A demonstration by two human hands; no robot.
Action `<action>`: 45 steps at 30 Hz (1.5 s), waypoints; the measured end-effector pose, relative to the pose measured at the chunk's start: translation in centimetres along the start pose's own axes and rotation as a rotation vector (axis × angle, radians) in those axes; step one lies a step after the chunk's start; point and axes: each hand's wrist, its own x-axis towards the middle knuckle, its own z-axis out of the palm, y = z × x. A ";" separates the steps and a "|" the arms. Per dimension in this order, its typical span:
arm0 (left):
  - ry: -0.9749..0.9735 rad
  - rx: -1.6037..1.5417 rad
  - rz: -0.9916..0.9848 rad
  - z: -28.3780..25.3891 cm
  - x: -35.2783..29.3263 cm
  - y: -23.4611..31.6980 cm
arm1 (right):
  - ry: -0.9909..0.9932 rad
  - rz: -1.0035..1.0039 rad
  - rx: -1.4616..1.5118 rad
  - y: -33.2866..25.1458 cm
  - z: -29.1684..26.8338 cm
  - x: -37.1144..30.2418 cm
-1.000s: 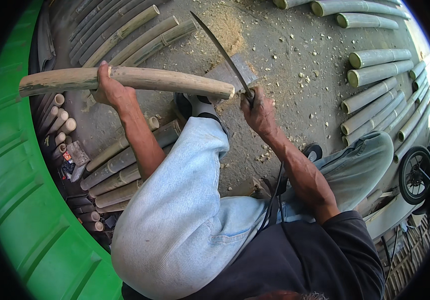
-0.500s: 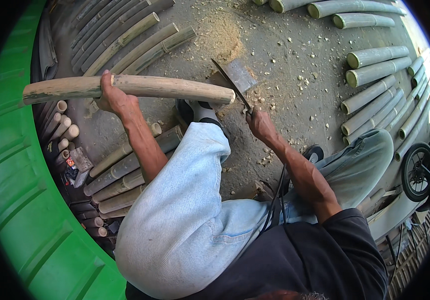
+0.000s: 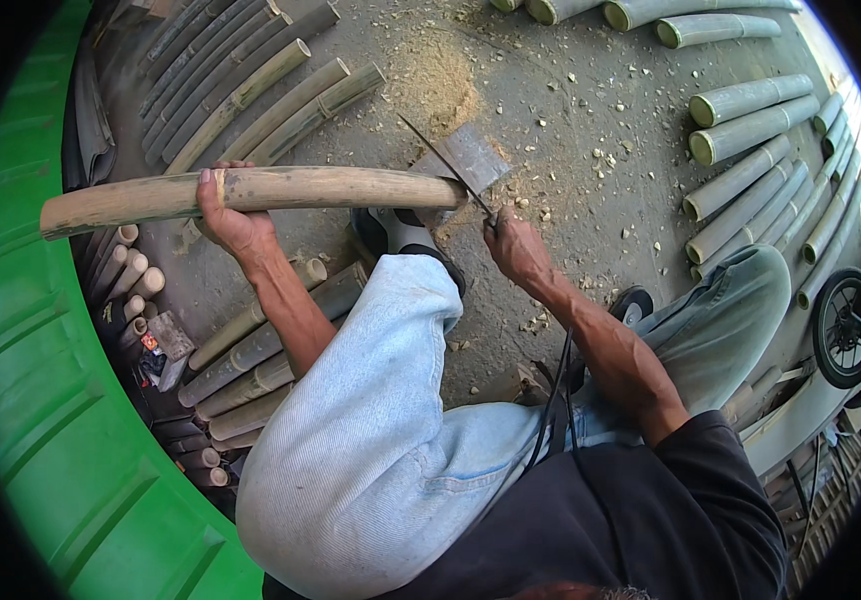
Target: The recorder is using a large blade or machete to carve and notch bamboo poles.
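Bamboo pole held across the knee, blade set at its end.

The left hand (image 3: 234, 222) is clenched around a tan bamboo pole (image 3: 251, 192), holding it level above the raised left knee in light jeans (image 3: 381, 400). The right hand (image 3: 519, 250) grips the handle of a long knife (image 3: 446, 165), whose blade meets the pole's right end. Below lies a concrete floor (image 3: 571, 120) strewn with chips; cut bamboo lengths (image 3: 751, 100) lie right, more bamboo (image 3: 251, 350) left beside a green wall (image 3: 51, 420).

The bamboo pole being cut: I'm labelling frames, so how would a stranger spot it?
Start at the light-blue jeans knee. Above it the left hand holds one bamboo pole level, the blade at its right end. Unlike the poles on the ground, it is raised.
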 end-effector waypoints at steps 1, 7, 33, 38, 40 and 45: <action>-0.002 -0.002 0.005 0.3 0.3 -0.1 | 0.004 -0.004 0.000 0.2 -0.1 0.4; 0.359 0.191 0.034 0.6 0.2 -0.3 | 0.156 -0.151 0.206 -5.3 -3.8 0.2; 0.402 0.227 -0.004 1.4 -0.6 1.4 | 0.050 0.036 0.015 1.6 -1.5 0.0; 0.417 0.199 0.044 -0.2 -0.5 1.1 | 0.143 -0.249 0.070 -4.2 -3.4 0.1; 0.388 0.208 0.063 -0.3 -0.5 1.2 | 0.253 -0.458 0.116 -5.4 -4.0 0.3; 0.381 0.219 0.079 0.5 -1.7 0.9 | 0.034 -0.023 -0.011 -0.2 -0.6 1.3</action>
